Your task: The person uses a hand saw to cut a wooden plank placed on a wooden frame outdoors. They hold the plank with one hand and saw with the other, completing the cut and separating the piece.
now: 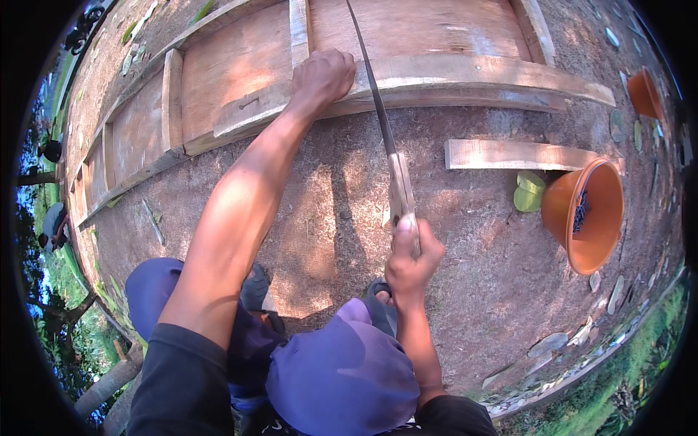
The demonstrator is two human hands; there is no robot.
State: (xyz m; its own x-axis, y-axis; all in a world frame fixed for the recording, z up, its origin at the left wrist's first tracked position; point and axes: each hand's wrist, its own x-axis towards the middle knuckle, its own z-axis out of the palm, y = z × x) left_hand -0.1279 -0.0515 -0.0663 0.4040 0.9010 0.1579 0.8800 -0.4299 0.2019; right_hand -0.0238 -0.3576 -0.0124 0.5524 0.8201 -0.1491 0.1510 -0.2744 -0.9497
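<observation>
A long wooden frame backed with plywood (pixel 240 51) lies across the upper view. My left hand (pixel 323 76) has its fingers curled over the near rail, beside a short crosspiece (pixel 299 25), gripping it. A bent nail-like piece lies on that rail to the left. In my right hand (pixel 413 258) is the wooden handle of a saw (pixel 381 116), its long dark blade running up across the near rail, just right of my left hand. Part of the handle is covered by my fingers.
A loose board (pixel 494 153) lies on the dirt beside an orange bucket (pixel 596 247) holding nails, with a green leaf nearby. Another orange container (pixel 642 93) is at far right. Another person (pixel 54 225) is at the far left edge. My knees and sandalled feet are below.
</observation>
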